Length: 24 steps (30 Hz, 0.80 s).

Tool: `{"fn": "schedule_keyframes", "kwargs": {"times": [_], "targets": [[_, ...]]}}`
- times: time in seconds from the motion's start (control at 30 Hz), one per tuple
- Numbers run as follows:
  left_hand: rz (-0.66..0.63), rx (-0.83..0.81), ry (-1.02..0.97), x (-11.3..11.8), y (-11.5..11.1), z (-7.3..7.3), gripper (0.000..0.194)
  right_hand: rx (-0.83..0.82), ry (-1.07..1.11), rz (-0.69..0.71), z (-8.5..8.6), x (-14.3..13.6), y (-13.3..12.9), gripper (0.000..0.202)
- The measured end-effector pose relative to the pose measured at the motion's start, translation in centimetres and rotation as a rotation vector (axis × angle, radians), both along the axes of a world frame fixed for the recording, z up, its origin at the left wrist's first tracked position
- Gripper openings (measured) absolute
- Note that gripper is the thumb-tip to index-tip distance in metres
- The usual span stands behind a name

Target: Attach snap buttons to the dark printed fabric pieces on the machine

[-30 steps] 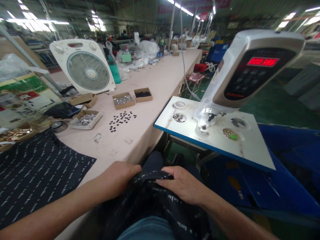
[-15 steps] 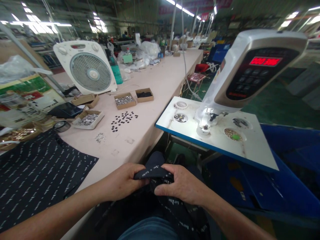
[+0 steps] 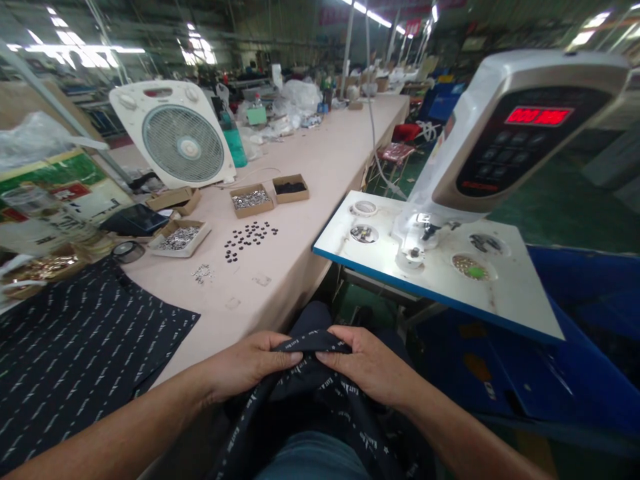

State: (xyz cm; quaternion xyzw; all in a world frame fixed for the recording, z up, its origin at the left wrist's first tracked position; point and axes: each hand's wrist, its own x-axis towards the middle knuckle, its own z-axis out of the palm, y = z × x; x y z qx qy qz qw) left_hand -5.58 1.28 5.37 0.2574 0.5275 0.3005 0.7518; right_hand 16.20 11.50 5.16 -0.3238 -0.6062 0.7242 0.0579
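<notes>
Dark printed fabric (image 3: 320, 381) with white lettering hangs over my lap, its upper edge rolled into a band between my hands. My left hand (image 3: 255, 363) pinches this band at its left, thumb on top. At the right part of the band, my right hand (image 3: 364, 363) grips it between thumb and fingers. A short stretch of the band lies between the two thumbs. The ends of the fabric drop down on both sides, over the blue clothing at the bottom of the view.
A machine (image 3: 500, 143) with a red display stands over a white board (image 3: 430, 287) at right. On the table (image 3: 250, 300) are a fan (image 3: 185, 143), boxes of metal parts (image 3: 251, 208), black pieces (image 3: 247, 240) and more printed fabric (image 3: 90, 347).
The band between my hands has been straightened and the fabric below spreads wider. Both thumbs now press on the band; my right thumb has moved up onto it.
</notes>
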Motion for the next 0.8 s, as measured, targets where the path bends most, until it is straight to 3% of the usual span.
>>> {"fn": "schedule_keyframes", "kwargs": {"times": [0.5,0.8], "targets": [[0.127,-0.014,-0.068,0.0,0.1,0.0,0.033,-0.077,0.019,0.004,-0.5,-0.7,0.1,0.024],[-0.032,-0.041,-0.048,-0.2,0.1,0.0,0.038,0.004,-0.058,-0.005,0.3,-1.2,0.0,0.022]]}}
